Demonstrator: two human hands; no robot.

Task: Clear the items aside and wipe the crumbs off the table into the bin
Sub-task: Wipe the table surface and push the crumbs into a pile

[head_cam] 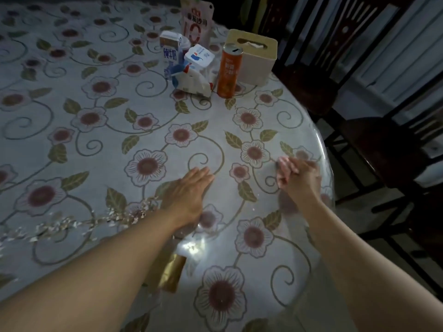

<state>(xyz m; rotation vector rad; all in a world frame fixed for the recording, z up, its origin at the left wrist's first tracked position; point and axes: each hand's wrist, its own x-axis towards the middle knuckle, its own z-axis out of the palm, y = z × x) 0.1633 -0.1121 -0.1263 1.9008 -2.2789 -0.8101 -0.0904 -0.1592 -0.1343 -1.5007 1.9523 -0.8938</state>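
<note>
The crumbs (100, 220) lay in a pale band on the near-left part of the surface (79, 130), running up to the left hand (185, 191). That hand lay flat, fingers straight and together, holding nothing. The right hand (296, 176) was near the rim, blurred, fingers loosely curled; whether it held anything I could not tell. The items, can (229, 71) and cartons (187, 65), stood well apart at the far side, so clearing looked done and sweeping in hand. No bin showed; the next move probably called for pushing the crumbs toward the edge.
</note>
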